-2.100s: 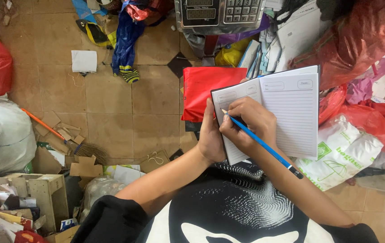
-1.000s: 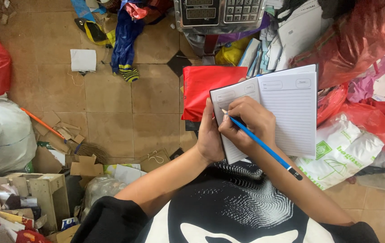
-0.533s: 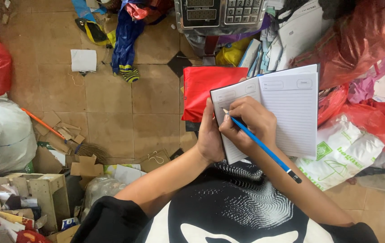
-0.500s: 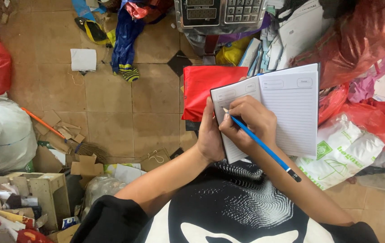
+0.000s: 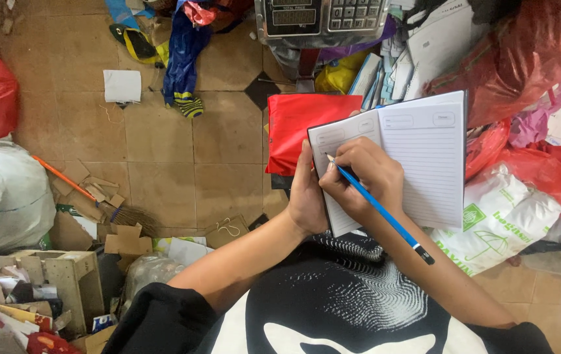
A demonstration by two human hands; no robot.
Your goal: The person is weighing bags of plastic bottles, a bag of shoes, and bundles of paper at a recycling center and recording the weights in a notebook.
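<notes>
An open lined notebook (image 5: 425,157) is held up in front of my chest. My left hand (image 5: 307,193) grips its left edge from beneath. My right hand (image 5: 362,177) rests on the left page and holds a blue pencil (image 5: 379,208), its tip touching the upper part of that page. The right page is blank apart from printed lines. My dark patterned shirt fills the bottom of the view.
A tiled floor (image 5: 162,144) lies below, with a red folder (image 5: 303,124), a weighing scale (image 5: 323,19), red plastic bags (image 5: 516,59), a white sack (image 5: 2,196), a printed white bag (image 5: 497,223), a broom (image 5: 90,196), cardboard scraps and a wooden crate (image 5: 64,275).
The pencil tip and my right hand have shifted very slightly on the left page. The notebook and my left hand stay in place.
</notes>
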